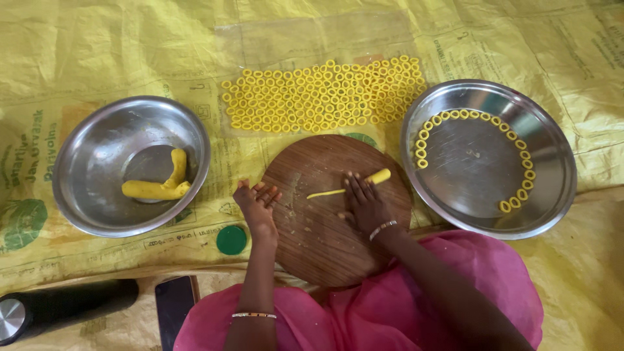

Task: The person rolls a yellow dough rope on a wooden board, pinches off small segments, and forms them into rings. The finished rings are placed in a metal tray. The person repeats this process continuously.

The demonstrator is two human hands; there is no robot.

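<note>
Head camera, looking straight down: I see my right hand [365, 203] lying flat, fingers straight and together, pressing a thin yellow dough rope [351, 186] onto a round wooden board [312, 234]. My left hand [255, 201] rests at the board's left edge, fingers loosely spread, holding nothing. Left of it, a steel bowl [97, 195] contains dough lumps [159, 185]. On the right, a steel plate [552, 188] carries dough rings [520, 144] along its rim. More rings [318, 96] are laid out in rows on the yellow sheet [97, 52] beyond the board.

A black flask [58, 307] and dark phone [174, 300] lie nearby.
</note>
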